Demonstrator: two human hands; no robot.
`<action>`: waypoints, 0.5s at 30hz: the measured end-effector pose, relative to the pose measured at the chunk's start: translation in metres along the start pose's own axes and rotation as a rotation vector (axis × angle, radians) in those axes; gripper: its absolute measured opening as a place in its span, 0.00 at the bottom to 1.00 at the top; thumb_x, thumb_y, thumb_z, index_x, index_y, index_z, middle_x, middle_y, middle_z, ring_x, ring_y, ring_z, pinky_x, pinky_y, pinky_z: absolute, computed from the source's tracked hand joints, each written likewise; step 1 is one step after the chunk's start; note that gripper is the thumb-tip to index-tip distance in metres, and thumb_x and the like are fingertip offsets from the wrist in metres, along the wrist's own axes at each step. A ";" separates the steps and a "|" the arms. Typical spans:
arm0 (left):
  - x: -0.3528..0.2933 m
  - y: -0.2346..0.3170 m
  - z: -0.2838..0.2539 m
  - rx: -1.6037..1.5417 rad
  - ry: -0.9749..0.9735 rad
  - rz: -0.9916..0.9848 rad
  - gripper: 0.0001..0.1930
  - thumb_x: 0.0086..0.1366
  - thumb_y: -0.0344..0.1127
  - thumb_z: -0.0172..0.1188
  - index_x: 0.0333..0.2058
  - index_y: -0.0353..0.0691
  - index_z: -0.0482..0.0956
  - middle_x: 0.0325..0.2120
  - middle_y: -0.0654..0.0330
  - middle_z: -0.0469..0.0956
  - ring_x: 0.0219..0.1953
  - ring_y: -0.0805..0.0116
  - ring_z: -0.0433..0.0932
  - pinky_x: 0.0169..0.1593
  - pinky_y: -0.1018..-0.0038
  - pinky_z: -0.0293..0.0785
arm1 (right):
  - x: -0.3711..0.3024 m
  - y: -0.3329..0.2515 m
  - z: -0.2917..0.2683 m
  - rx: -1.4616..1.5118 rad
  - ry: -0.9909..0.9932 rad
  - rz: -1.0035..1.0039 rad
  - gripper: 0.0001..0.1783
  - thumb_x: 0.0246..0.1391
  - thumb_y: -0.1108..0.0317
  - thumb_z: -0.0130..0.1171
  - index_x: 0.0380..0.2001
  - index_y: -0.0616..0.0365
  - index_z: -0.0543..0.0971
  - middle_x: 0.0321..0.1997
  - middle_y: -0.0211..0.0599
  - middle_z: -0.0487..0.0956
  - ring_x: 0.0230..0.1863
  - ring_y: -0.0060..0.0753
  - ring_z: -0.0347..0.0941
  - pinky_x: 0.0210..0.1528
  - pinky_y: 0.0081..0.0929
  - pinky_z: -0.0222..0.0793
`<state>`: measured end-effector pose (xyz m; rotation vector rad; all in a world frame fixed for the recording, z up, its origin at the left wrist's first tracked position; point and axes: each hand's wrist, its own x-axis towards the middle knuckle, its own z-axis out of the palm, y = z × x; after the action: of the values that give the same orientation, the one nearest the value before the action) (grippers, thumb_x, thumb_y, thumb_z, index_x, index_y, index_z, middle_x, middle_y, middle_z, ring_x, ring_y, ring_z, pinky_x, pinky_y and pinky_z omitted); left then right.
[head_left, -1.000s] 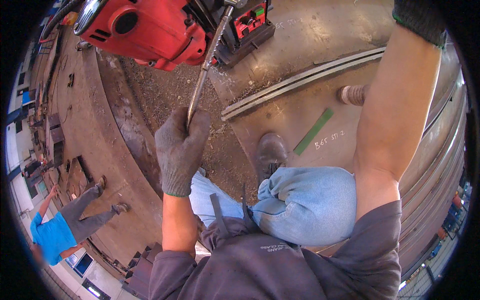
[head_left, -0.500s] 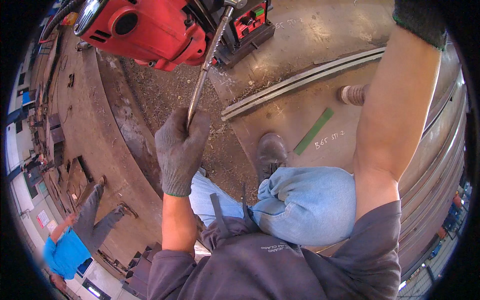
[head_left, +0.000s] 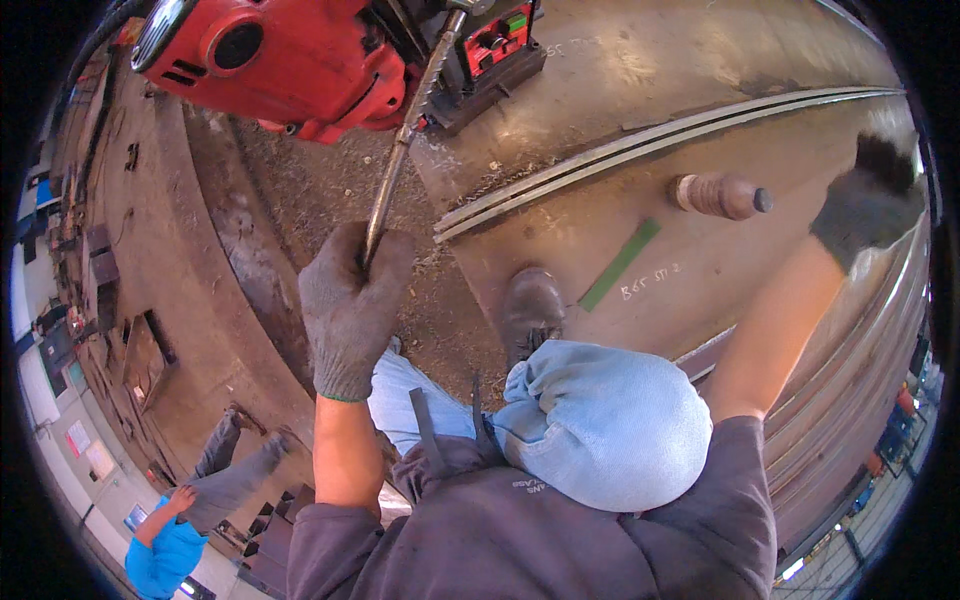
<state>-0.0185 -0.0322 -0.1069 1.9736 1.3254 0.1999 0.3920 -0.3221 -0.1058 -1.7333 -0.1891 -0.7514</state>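
My left hand (head_left: 358, 310), in a grey knit glove, is closed around the lower end of a long steel lever (head_left: 405, 140). The lever slants up to a red drilling machine (head_left: 290, 70) with a black base and a small control panel. Far to the right, my right hand (head_left: 868, 205) is stretched out in a dark glove over the steel surface. Motion smears its fingers, so whether they hold anything is unclear. A brown bottle (head_left: 725, 196) with a dark cap lies between that hand and the machine.
A long pale metal strip (head_left: 640, 142) crosses the steel plate (head_left: 570, 255), which carries chalk marks. A green strip (head_left: 620, 264) lies beside my boot (head_left: 533, 305). Metal shavings cover the ground under the machine. At lower left, a person in a blue shirt (head_left: 165, 550) is nearby.
My right arm has swung down and outward to the right, uncovering the bottle. The left hand keeps its grip on the lever. The person in blue has shifted position.
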 end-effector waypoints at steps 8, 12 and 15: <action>0.000 -0.007 0.001 -0.011 -0.004 0.116 0.17 0.63 0.44 0.65 0.33 0.32 0.80 0.19 0.52 0.74 0.23 0.69 0.70 0.31 0.67 0.71 | -0.139 0.102 -0.059 -0.024 0.061 0.221 0.30 0.66 0.50 0.52 0.61 0.62 0.68 0.60 0.39 0.70 0.63 0.38 0.65 0.66 0.38 0.60; -0.003 -0.007 0.007 -0.089 0.048 0.113 0.18 0.63 0.45 0.66 0.34 0.32 0.80 0.19 0.53 0.74 0.24 0.70 0.70 0.31 0.68 0.71 | -0.186 0.136 -0.058 -0.088 -0.091 0.296 0.37 0.63 0.48 0.57 0.67 0.59 0.64 0.66 0.41 0.67 0.68 0.39 0.62 0.71 0.38 0.56; -0.001 -0.010 0.004 -0.031 0.041 0.114 0.18 0.63 0.45 0.66 0.34 0.32 0.80 0.20 0.55 0.75 0.25 0.71 0.70 0.32 0.69 0.71 | -0.205 0.109 -0.044 -0.113 -0.199 0.306 0.42 0.59 0.47 0.63 0.69 0.56 0.61 0.69 0.42 0.65 0.70 0.40 0.62 0.72 0.39 0.57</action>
<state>-0.0244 -0.0331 -0.1159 2.0298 1.2292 0.3145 0.2696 -0.3442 -0.3064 -1.8901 -0.0143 -0.3725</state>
